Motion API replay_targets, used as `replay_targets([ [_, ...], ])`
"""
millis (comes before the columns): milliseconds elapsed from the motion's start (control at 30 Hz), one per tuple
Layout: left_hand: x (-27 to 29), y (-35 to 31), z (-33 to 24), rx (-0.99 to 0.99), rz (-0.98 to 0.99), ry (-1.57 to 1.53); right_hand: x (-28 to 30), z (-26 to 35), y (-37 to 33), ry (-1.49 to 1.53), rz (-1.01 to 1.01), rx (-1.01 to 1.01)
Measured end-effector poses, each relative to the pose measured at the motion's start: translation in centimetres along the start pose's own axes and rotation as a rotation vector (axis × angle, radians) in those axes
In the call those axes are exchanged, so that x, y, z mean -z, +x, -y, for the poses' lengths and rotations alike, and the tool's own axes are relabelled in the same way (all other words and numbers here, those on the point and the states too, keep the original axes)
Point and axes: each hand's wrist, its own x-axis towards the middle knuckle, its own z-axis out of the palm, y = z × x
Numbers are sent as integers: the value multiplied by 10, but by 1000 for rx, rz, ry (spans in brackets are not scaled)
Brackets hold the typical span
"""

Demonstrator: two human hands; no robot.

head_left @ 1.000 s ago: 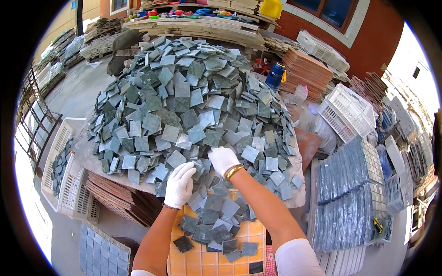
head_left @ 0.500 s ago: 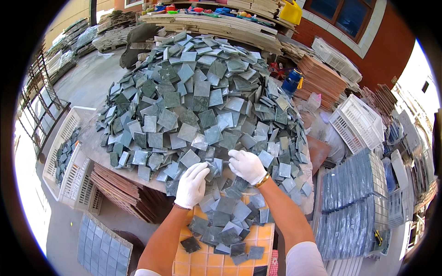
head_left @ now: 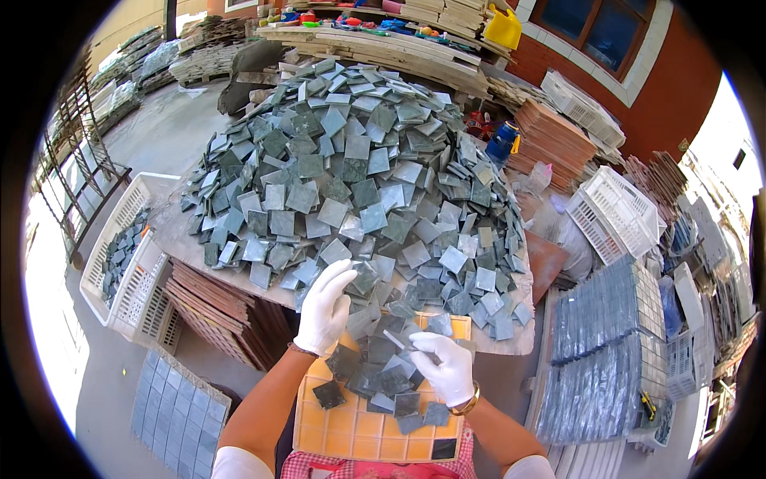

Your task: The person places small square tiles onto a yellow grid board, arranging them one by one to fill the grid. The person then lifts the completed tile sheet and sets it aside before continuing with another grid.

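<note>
While the right hand (head_left: 444, 371) pinches a tile (head_left: 394, 339), whether the left hand's (head_left: 321, 315) half-curled fingers (head_left: 333, 277) grip anything is hidden.

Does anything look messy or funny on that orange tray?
Yes, the loose tiles on the orange tray look messy: they overlap at all angles and lie across its grid lines. One dark tile sits neatly in the compartment at the near right corner, so the jumble stands out. I see nothing clearly broken.
</note>
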Motion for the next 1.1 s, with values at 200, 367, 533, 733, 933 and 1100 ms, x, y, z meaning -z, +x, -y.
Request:
replay_targets([
  [200, 45, -107, -87, 984, 443, -914, -28, 17, -84, -287, 136, 435],
  [367, 55, -151, -104, 1160, 493, -916, -42, 42, -88, -209, 244, 176],
  [533, 73, -159, -107, 1108, 620, -765, -45, 28, -106, -151, 498, 9],
  [733, 94, -184, -102, 1110, 551, -715, -65, 34, -115, -90, 492, -94],
  [933, 119, -213, -90, 949, 637, -310, -33, 24, -113, -180, 320, -181],
  [1100, 131, -226, -87, 759, 711, 28, -18, 19, -126, -202, 264, -179],
])
